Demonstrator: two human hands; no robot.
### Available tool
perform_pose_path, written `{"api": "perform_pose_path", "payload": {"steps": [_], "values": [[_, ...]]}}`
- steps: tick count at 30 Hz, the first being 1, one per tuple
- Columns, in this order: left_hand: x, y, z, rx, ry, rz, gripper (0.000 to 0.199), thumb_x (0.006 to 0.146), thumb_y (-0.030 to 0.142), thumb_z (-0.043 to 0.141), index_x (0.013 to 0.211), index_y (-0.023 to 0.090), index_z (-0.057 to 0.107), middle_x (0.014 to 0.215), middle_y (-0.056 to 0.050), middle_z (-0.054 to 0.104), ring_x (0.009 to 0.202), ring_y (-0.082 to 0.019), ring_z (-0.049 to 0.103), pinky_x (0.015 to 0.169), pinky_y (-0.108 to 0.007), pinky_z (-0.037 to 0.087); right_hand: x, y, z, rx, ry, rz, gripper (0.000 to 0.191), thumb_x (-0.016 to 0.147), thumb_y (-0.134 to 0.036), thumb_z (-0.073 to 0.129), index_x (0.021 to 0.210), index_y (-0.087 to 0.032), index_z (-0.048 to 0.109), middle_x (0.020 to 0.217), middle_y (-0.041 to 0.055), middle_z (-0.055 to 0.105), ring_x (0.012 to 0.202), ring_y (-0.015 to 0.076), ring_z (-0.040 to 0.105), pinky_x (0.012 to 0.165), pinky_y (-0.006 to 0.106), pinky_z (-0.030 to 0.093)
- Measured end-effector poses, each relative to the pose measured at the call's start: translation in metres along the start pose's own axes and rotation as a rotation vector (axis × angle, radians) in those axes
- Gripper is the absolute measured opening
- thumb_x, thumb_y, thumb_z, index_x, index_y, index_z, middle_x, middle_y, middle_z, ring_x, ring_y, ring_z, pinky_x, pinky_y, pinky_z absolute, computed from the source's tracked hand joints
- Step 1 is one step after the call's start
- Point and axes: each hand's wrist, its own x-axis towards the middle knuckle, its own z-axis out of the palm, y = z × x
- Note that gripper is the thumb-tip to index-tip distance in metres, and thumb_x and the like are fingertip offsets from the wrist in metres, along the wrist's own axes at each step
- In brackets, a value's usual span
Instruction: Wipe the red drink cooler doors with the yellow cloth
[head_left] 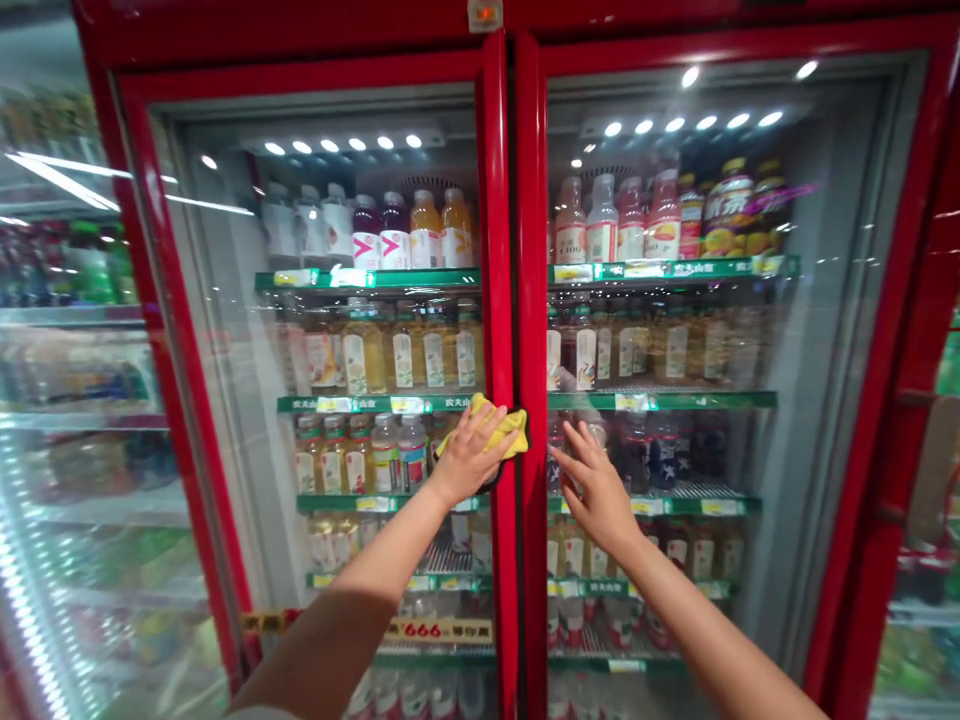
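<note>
Cloth (pixel 514 436) on the fridge (pixel 533 300): yellow, bunched, over the left door's red inner edge. Left hand (pixel 466 457) holds it there, fingers close together, clamped over it; right hand (pixel 598 488) by the right glass, fingers apart, contact unclear from where I stand. Probably light, limp; best held bunched under the palm. Readable: banner (pixel 466 631) "666"; tea bottle (pixel 729 210) "茶"; pink bottle (pixel 571 230) "C100". Tags (pixel 574 272) illegible.

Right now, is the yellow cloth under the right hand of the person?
No, the yellow cloth is under the left hand, and no cloth shows at the right hand.
</note>
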Motion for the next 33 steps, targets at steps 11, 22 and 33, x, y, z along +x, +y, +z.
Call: {"api": "perform_pose_path", "payload": {"steps": [11,22,33], "values": [[-0.006,0.017,0.018,-0.221,0.24,-0.355,0.066,0.091,0.002,0.043,0.151,0.03,0.038,0.162,-0.012,0.032,0.15,-0.025,0.034,0.118,-0.047,0.041,-0.027,-0.055,0.064,0.493,0.162,0.461,0.043,0.09,-0.019,0.051,0.126,-0.029,0.071,0.123,0.0075,0.073,0.113,0.0243,0.069,0.104,0.045,0.054],[-0.014,0.078,0.02,-0.58,0.309,-0.919,0.041,0.096,0.025,0.048,0.137,0.026,0.054,0.129,-0.012,0.058,0.127,-0.026,0.057,0.111,-0.049,0.047,-0.043,-0.038,0.112,0.9,0.111,0.672,0.048,0.079,-0.027,0.061,0.126,-0.029,0.071,0.132,0.0039,0.069,0.126,0.0279,0.063,0.113,0.054,0.044],[0.021,0.063,0.007,-0.837,0.256,-1.184,0.036,0.089,0.052,0.061,0.107,0.02,0.063,0.103,-0.007,0.073,0.095,-0.021,0.069,0.088,-0.034,0.053,-0.024,-0.035,0.092,1.188,-0.015,0.686,0.057,0.054,-0.017,0.05,0.104,-0.028,0.078,0.117,0.0007,0.076,0.112,0.0252,0.071,0.11,0.05,0.047]]}}
